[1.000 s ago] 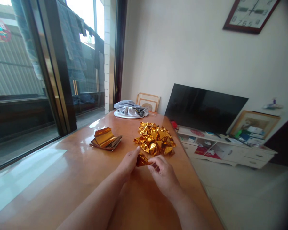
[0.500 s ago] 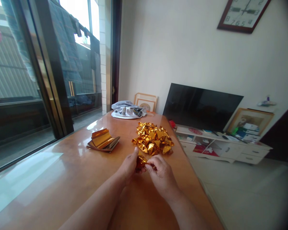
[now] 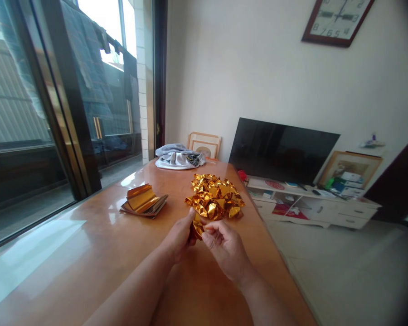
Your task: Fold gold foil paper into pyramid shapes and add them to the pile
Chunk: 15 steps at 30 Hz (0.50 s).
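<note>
Over the near part of the table, my left hand (image 3: 183, 233) is closed around a folded piece of gold foil paper (image 3: 197, 227), its thumb pointing up along one side. My right hand (image 3: 226, 244) has thumb and curled fingers pinched at the piece's right edge. Part of the piece is hidden by the fingers. Just beyond the hands lies a heap of folded gold foil pieces (image 3: 215, 194), pointed and shiny. To the left, a stack of gold foil sheets (image 3: 144, 200) rests on the wood, its top sheets curled.
The brown wooden table (image 3: 98, 253) runs away from me toward the wall. At its far end lie a bundled grey-white cloth (image 3: 178, 157) and framed pictures (image 3: 206, 142). A television (image 3: 282, 149) stands on a white cabinet (image 3: 326, 210) to the right. Glass sliding doors (image 3: 57, 99) are at left.
The gold foil piece has turned more upright in my left hand, and my right fingers have shifted slightly along its edge. The whole view has slid a little to the left.
</note>
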Tool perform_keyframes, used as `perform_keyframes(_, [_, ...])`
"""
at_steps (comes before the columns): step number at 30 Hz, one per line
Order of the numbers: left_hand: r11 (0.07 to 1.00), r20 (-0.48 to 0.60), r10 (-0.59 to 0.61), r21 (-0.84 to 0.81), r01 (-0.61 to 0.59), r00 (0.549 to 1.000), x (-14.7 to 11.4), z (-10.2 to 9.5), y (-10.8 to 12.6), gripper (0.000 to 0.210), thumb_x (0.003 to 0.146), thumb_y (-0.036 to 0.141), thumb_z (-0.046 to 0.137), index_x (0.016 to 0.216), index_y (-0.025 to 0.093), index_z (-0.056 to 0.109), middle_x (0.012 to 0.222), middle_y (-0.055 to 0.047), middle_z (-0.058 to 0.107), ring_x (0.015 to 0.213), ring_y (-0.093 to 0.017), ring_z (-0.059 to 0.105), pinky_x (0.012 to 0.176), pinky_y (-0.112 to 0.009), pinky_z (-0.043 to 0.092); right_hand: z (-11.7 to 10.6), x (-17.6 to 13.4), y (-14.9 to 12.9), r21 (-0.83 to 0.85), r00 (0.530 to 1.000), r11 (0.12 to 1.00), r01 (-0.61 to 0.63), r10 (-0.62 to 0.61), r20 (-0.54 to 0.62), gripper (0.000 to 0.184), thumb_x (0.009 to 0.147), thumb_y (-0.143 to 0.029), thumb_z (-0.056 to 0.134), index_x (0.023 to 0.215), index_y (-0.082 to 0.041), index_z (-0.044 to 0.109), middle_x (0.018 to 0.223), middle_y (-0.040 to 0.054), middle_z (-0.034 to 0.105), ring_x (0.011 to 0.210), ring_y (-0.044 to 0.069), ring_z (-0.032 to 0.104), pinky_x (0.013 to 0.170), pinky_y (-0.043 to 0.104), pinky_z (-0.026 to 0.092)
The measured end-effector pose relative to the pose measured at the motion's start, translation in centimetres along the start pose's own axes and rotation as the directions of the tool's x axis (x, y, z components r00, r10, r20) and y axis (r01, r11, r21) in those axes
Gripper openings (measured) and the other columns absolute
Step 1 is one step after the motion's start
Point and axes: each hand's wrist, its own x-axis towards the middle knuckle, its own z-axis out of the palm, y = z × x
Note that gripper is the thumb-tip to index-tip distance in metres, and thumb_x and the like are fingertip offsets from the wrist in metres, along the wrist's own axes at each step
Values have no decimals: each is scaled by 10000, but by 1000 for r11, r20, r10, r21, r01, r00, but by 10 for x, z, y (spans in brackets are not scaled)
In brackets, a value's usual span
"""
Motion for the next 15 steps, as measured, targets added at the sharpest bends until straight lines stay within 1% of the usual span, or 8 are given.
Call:
perform_keyframes(3, [997,59,-37,-67,40,998,-5,3,4,575,779,724,645,833,152,631,611,40,505,479,-67,387,457,-203,229,0,3,2,142,992,983,-114,121,-44,224,912,-422,608,964,-212,664,805,10,634,710,160,568,657,265,479])
perform_keyframes(5, [995,98,-44,-81,52,994,-10,6,6,537,787,696,662,823,163,615,618,45,494,494,-71,398,467,-203,252,0,5,7,201,976,962,-186,204,-71,257,896,-446,626,975,-206,668,779,2,631,688,154,548,638,260,465])
perform_keyframes(8, [995,155,-37,-83,50,987,-16,10,9,501,796,667,676,795,172,597,644,34,517,539,-88,446,507,-214,319,-1,8,12,275,956,924,-266,289,-45,292,868,-463,657,991,-198,674,809,7,651,725,160,564,644,258,463])
perform_keyframes(10, [995,205,-51,-73,68,977,-20,12,10,504,801,667,671,780,169,603,667,15,549,574,-101,480,535,-224,352,-1,8,12,302,953,910,-286,302,-9,285,863,-456,662,971,-193,678,832,11,668,736,160,575,642,254,455])
perform_keyframes(12, [994,240,-70,-63,88,968,-22,14,10,516,797,676,667,765,164,612,678,3,566,592,-109,497,557,-230,375,-1,7,11,307,955,908,-286,295,17,255,860,-439,668,897,-187,675,796,3,668,706,150,570,637,251,446])
perform_keyframes(15, [996,242,-74,-38,85,967,-22,15,10,560,785,721,640,776,161,631,708,-13,592,607,-118,523,555,-233,384,-2,7,10,292,958,916,-274,287,-2,253,858,-430,671,794,-187,646,699,-14,648,664,148,568,647,258,450])
